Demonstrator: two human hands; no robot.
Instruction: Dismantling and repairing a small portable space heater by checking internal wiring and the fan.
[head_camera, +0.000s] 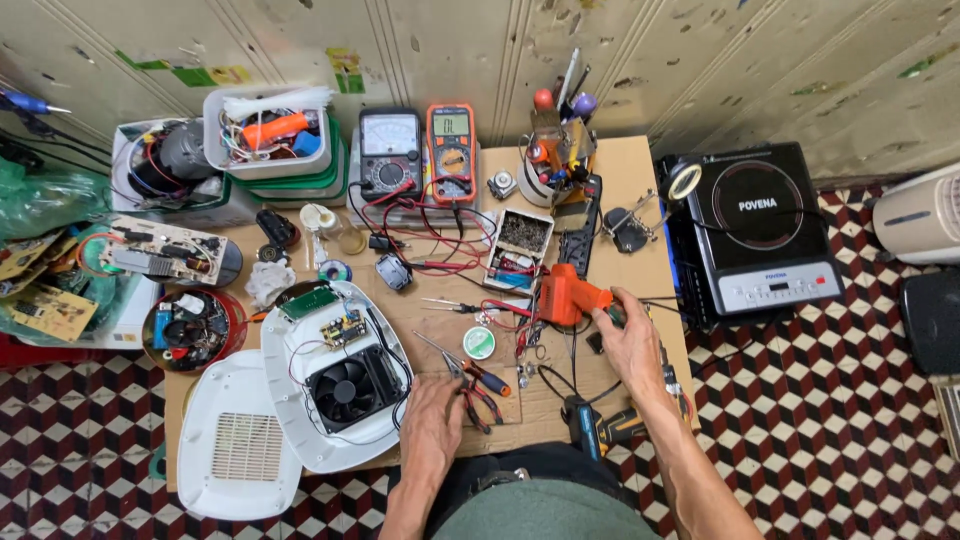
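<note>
The left hand (432, 418) lies flat, fingers loosely spread and gripping nothing, on the wooden bench (620, 170) just beside the opened white appliance (340, 385) with its black fan. Its fingertips touch red-handled pliers (470, 378). The right hand (628, 340) closes around the handle of an orange soldering gun (568, 296) near a solder reel (479, 342). Two multimeters (420, 152) stand at the back.
</note>
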